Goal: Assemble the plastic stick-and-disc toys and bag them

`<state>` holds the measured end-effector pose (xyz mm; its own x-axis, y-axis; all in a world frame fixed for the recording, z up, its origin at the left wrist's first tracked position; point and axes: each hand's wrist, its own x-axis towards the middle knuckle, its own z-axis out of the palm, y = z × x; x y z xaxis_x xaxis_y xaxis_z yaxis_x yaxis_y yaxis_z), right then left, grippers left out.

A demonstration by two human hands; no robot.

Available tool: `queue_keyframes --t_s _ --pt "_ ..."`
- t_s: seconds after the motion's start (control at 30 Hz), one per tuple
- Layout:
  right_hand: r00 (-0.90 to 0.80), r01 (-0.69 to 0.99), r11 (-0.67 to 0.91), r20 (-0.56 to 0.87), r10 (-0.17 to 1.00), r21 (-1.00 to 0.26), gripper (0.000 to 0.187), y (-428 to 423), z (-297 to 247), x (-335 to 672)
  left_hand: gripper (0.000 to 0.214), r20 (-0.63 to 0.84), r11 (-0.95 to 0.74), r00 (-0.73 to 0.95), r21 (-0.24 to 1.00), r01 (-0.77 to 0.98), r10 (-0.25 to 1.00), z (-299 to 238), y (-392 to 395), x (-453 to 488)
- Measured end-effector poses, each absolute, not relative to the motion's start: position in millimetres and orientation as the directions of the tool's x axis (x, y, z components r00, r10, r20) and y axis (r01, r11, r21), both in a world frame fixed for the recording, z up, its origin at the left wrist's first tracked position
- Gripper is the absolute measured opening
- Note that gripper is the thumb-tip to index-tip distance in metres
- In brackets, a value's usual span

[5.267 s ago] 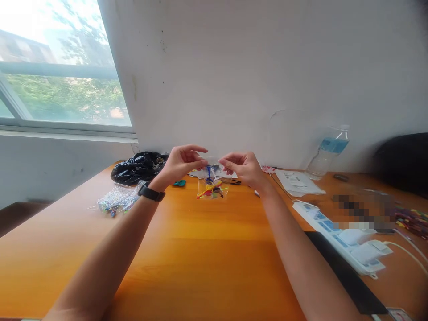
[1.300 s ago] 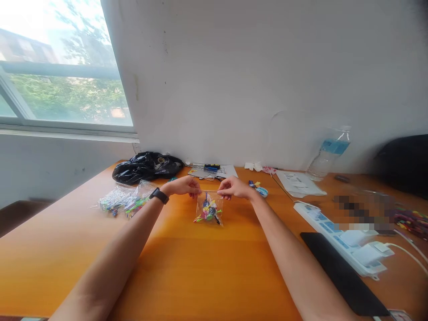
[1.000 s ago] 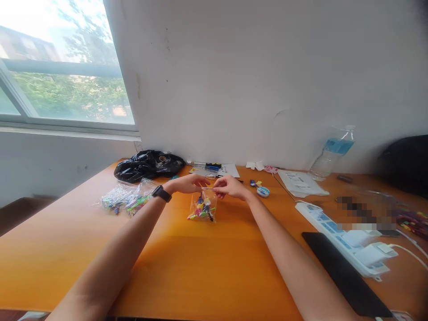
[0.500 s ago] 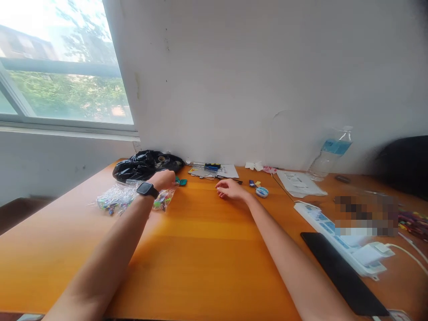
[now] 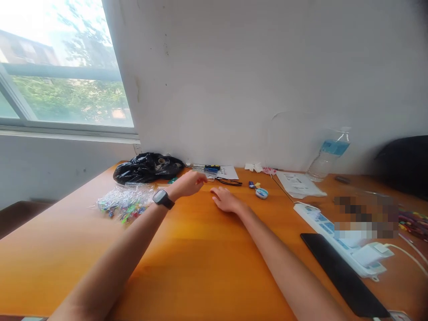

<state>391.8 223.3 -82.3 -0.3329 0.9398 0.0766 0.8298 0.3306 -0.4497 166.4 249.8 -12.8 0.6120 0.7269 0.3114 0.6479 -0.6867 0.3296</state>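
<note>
My left hand (image 5: pixel 190 183), with a black watch on its wrist, reaches across the orange table (image 5: pixel 200 258), fingers stretched forward and nothing in them. Its fingertips are close to a small stack of clear bags and cards (image 5: pixel 214 170) by the wall. My right hand (image 5: pixel 223 199) lies flat and open on the table just right of it. A pile of clear bags filled with colourful pieces (image 5: pixel 123 203) lies to the left of my left wrist.
A black plastic bag (image 5: pixel 147 166) sits at the back left. A small round blue-white item (image 5: pixel 261 192), papers (image 5: pixel 299 183), a water bottle (image 5: pixel 329 154), a white power strip (image 5: pixel 337 236) and a flat black slab (image 5: pixel 344 274) lie to the right.
Both hands held one filled clear bag by its top. My left hand carried it to the pile on the left, let go, then swung right toward the stack. My right hand settled flat.
</note>
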Motion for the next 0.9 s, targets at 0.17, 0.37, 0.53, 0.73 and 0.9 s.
queue_keyframes --t_s 0.17,0.37,0.53,0.73,0.9 --pt "-0.283 0.911 0.314 0.148 0.948 -0.267 0.038 182 -94 376 0.023 0.268 -0.710 0.659 0.311 0.632 0.703 -59 218 201" --pt "-0.354 0.876 0.424 0.291 0.889 -0.230 0.038 143 -100 398 0.024 0.276 -0.766 0.716 0.292 0.573 0.641 -89 184 187" --pt "-0.397 0.730 0.539 0.380 0.835 -0.421 0.034 140 -95 402 0.025 0.293 -0.710 0.659 0.440 0.550 0.693 -90 174 164" --pt "-0.202 0.574 0.485 0.459 0.865 -0.660 0.033 147 -91 404 0.028 0.307 -0.665 0.614 0.536 0.520 0.727 -89 180 156" --pt "-0.200 0.565 0.445 0.409 0.891 -0.694 0.021 145 -87 412 0.022 0.302 -0.657 0.604 0.528 0.538 0.737 -90 179 159"
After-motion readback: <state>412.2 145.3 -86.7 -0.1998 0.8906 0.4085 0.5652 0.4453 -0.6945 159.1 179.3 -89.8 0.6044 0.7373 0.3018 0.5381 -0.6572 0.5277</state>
